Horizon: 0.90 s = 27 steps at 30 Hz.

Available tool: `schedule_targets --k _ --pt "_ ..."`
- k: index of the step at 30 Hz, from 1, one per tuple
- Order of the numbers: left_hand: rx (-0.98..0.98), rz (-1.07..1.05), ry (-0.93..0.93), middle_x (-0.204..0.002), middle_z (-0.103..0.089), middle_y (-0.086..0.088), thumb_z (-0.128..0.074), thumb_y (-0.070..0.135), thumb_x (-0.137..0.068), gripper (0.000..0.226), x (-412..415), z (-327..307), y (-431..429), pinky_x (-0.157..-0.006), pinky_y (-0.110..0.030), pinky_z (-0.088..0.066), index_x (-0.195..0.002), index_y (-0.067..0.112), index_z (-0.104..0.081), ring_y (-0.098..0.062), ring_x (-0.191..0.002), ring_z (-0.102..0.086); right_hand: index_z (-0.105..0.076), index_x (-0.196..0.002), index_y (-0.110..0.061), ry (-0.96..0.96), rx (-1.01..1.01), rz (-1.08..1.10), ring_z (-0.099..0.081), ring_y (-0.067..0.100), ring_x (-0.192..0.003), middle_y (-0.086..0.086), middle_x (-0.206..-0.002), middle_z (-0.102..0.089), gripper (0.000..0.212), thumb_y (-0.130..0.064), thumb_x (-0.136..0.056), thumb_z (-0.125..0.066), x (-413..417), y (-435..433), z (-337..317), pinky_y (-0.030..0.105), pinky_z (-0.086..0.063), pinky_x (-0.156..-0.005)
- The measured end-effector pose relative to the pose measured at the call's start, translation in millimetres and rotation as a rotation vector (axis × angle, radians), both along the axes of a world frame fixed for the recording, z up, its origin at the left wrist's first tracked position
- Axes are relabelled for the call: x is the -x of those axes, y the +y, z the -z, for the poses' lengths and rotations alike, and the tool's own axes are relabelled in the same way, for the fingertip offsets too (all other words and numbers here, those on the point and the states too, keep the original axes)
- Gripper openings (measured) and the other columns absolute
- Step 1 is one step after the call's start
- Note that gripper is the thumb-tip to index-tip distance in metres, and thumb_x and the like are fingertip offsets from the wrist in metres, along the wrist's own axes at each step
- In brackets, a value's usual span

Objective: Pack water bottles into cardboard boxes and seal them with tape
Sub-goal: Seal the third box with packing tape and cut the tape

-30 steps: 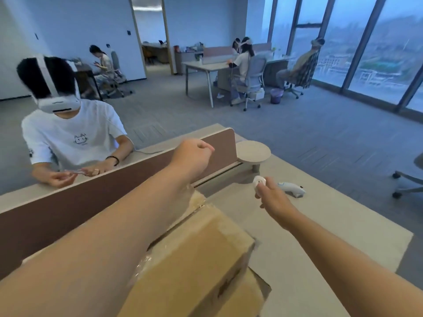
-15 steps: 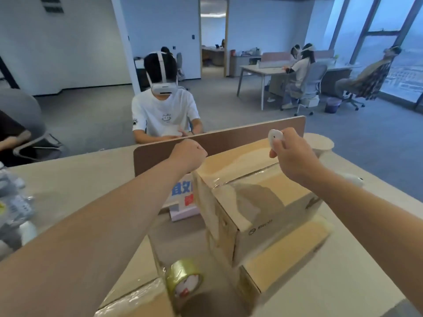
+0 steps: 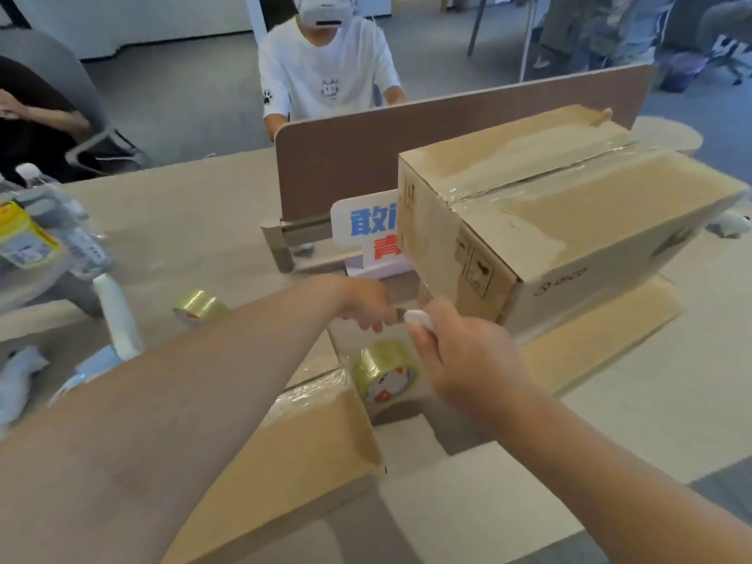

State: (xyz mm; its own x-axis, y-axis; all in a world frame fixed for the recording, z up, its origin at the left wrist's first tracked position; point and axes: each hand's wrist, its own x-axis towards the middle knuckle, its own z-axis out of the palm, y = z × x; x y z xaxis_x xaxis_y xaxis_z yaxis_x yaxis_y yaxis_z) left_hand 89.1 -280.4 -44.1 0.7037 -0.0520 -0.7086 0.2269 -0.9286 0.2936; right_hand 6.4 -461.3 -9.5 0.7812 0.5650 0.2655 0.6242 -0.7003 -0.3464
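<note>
Right hand (image 3: 464, 356) just beside tape roll (image 3: 384, 378).

Beige table (image 3: 195, 221) — tape roll (image 3: 199, 309), bottles (image 3: 61, 234), taped boxes (image 3: 569, 221) — one perhaps stacked.

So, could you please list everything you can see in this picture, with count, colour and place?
sealed box: one, brown, right, on flattened cardboard
open box flap: one, brown, near centre
tape rolls: two, clear; one below the hands, one left of centre
water bottles: several, clear, far left
sign: one, white with blue and red characters, behind the box
divider: one, brown, across the desk
seated person: one, white shirt, behind the divider
left hand: closed, by the box corner
right hand: fingers on a small white object
</note>
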Motion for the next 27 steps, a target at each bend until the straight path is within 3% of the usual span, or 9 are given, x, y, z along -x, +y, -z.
schedule_targets --k 1,3,6,8,12,19,23,25,27 --pt "-0.010 0.010 0.014 -0.093 -0.067 0.007 -0.050 0.047 -0.092 0.036 -0.4 8.6 -3.3 -0.093 -0.036 -0.050 -0.104 0.015 -0.065 -0.014 -0.090 -0.062 -0.054 -0.082 -0.013 0.006 0.011 -0.004 -0.055 0.026 -0.040 0.001 -0.049 -0.056 0.029 -0.035 -0.093 -0.037 6.0 1.1 12.7 0.024 -0.013 -0.036" --pt "-0.062 0.020 0.030 -0.083 -0.063 0.009 -0.048 0.065 -0.087 0.050 1.7 17.6 -8.0 -0.089 -0.035 -0.051 -0.102 0.019 -0.064 -0.015 -0.086 -0.060 -0.055 -0.095 -0.014 0.073 0.010 -0.027 -0.061 0.027 -0.052 0.002 -0.061 -0.063 0.033 -0.037 -0.095 -0.033 21.5 6.3 33.9 0.027 -0.022 -0.041" --pt "-0.011 -0.057 0.102 -0.101 -0.057 0.004 -0.048 0.069 -0.084 0.065 7.2 23.1 -12.3 -0.089 -0.032 -0.048 -0.126 0.020 -0.055 -0.018 -0.091 -0.056 -0.048 -0.109 -0.018 0.269 -0.034 0.045 -0.062 0.030 -0.084 0.004 -0.088 -0.066 0.033 -0.040 -0.101 -0.025 29.0 4.3 61.8 0.032 -0.029 -0.058" --pt "0.121 -0.171 0.171 -0.114 -0.059 0.000 -0.055 0.062 -0.086 0.061 8.5 34.4 -12.2 -0.090 -0.033 -0.049 -0.125 0.016 -0.056 -0.023 -0.099 -0.059 -0.048 -0.108 -0.018 0.340 -0.037 0.106 -0.061 0.031 -0.089 0.005 -0.091 -0.065 0.033 -0.041 -0.100 -0.026 30.0 1.4 72.7 0.033 -0.031 -0.060" --pt "0.362 -0.309 0.211 -0.097 -0.071 -0.001 -0.064 0.046 -0.087 0.031 11.0 54.2 -6.2 -0.088 -0.033 -0.052 -0.096 0.017 -0.065 -0.021 -0.094 -0.067 -0.042 -0.100 -0.017 0.440 -0.012 0.153 -0.058 0.031 -0.083 0.000 -0.076 -0.054 0.029 -0.042 -0.101 -0.026 32.7 -3.5 85.9 0.034 -0.033 -0.059" --pt "0.702 -0.452 0.139 -0.071 -0.072 0.001 -0.060 0.023 -0.092 0.018 9.7 61.1 3.1 -0.078 -0.026 -0.050 -0.085 0.008 -0.067 -0.014 -0.073 -0.064 -0.042 -0.100 -0.017 0.409 0.019 0.159 -0.062 0.029 -0.086 0.003 -0.084 -0.063 0.027 -0.040 -0.101 -0.027 40.2 7.3 97.0 0.034 -0.033 -0.058" --pt "0.623 -0.419 0.018 -0.100 -0.068 -0.009 -0.070 0.022 -0.084 0.025 9.2 64.2 3.9 -0.105 -0.040 -0.043 -0.104 0.007 -0.069 -0.032 -0.109 -0.060 -0.048 -0.105 -0.017 0.340 -0.013 0.177 -0.063 0.028 -0.083 0.000 -0.079 -0.060 0.031 -0.041 -0.100 -0.029 37.2 19.4 93.4 0.031 -0.029 -0.049" --pt "0.630 -0.422 0.033 -0.107 -0.066 -0.010 -0.070 0.023 -0.084 0.033 9.0 62.3 2.5 -0.108 -0.042 -0.040 -0.111 0.005 -0.067 -0.032 -0.114 -0.058 -0.052 -0.109 -0.017 0.319 -0.011 0.176 -0.065 0.025 -0.078 0.001 -0.080 -0.067 0.031 -0.039 -0.100 -0.032 34.0 24.1 93.9 0.031 -0.035 -0.051" --pt "0.641 -0.419 0.042 -0.109 -0.065 -0.011 -0.069 0.023 -0.086 0.035 8.3 61.2 1.8 -0.108 -0.041 -0.041 -0.115 0.004 -0.066 -0.031 -0.114 -0.058 -0.058 -0.096 -0.014 0.218 -0.008 0.146 -0.063 0.020 -0.055 -0.001 -0.061 -0.063 0.026 -0.032 -0.099 -0.039 29.0 29.2 99.4 0.022 -0.024 -0.038"
